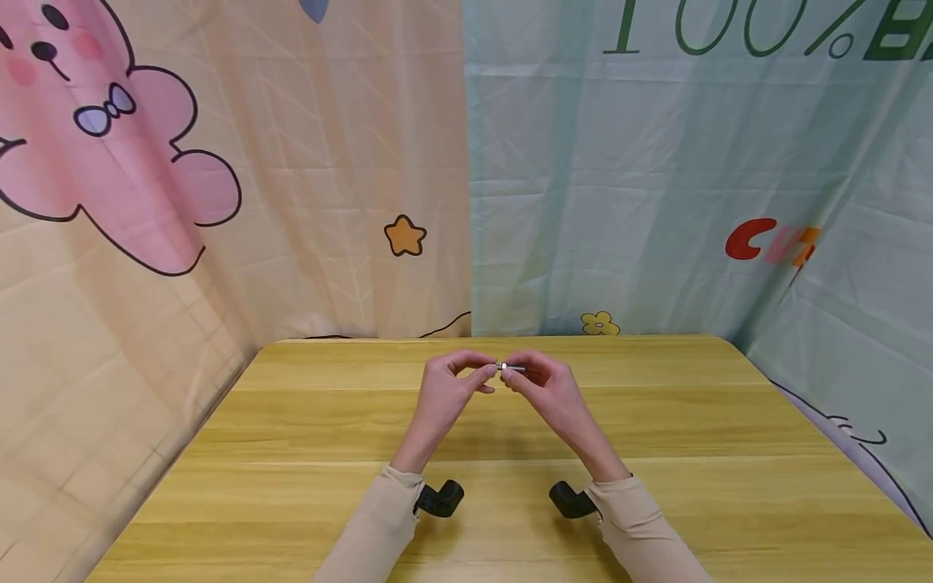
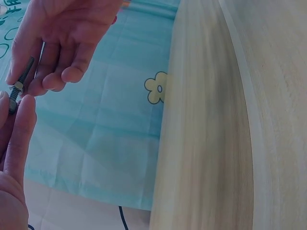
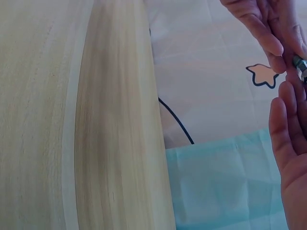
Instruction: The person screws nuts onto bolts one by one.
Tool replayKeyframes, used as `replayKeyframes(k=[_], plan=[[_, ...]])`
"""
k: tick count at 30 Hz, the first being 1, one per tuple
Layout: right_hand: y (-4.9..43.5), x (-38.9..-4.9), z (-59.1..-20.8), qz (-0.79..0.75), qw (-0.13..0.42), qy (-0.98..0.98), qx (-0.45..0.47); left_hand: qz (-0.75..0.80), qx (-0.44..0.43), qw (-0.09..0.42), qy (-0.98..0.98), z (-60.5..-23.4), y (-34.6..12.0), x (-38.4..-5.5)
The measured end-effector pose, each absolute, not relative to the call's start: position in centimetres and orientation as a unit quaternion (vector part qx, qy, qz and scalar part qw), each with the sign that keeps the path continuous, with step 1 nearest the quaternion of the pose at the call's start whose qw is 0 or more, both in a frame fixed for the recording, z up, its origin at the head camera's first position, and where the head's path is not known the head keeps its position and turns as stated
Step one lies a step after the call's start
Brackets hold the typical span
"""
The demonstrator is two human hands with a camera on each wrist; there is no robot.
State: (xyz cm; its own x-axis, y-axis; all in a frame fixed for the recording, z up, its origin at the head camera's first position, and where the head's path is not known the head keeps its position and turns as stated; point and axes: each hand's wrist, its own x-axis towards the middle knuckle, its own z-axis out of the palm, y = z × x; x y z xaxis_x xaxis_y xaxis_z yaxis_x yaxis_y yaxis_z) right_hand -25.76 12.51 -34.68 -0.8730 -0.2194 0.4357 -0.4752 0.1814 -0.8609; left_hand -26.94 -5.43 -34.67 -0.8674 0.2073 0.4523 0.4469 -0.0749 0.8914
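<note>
A metal bolt (image 2: 26, 71) with a threaded shank is held between both hands, above the table and lying sideways in the head view. My left hand (image 1: 448, 393) pinches its head end between thumb and fingertips. A small hex nut (image 2: 18, 86) sits partway along the shank. At the nut, my right hand (image 1: 550, 389) pinches with thumb and index finger, while its other fingers curve loosely below, as the left wrist view shows. The free shank end points toward the right palm. In the right wrist view, the bolt's head (image 3: 298, 61) shows at the right edge, partly cut off.
Under the hands is a wood-grain table (image 1: 291, 486). Printed curtains (image 1: 350, 162) hang behind it and along both sides. A black wrist mount (image 1: 440, 499) juts inward from the left sleeve, and another mount (image 1: 572, 500) from the right.
</note>
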Motion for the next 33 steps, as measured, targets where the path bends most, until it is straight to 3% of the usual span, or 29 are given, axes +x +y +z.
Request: replayKeyframes(k=[8,16,23,33], plan=[[12.3,-25.5,-34.2,0.574,0.106,-0.789,0.190,-0.683,-0.238,0.083,-0.685,-34.8,-5.6,-27.0],[12.5,-25.5,-34.2,0.572,0.113,-0.779,0.230,-0.687,-0.225,0.078,-0.687,-34.5,-5.8,-27.0],[13.0,-27.9,-36.7,0.578,0.125,-0.769,0.243,-0.692,-0.231,0.075,-0.680,-34.5,-5.8,-27.2],[12.9,-28.2,-37.2,0.556,0.139,-0.786,0.230,-0.693,-0.233,0.076,-0.678,-34.7,-5.7,-27.2]])
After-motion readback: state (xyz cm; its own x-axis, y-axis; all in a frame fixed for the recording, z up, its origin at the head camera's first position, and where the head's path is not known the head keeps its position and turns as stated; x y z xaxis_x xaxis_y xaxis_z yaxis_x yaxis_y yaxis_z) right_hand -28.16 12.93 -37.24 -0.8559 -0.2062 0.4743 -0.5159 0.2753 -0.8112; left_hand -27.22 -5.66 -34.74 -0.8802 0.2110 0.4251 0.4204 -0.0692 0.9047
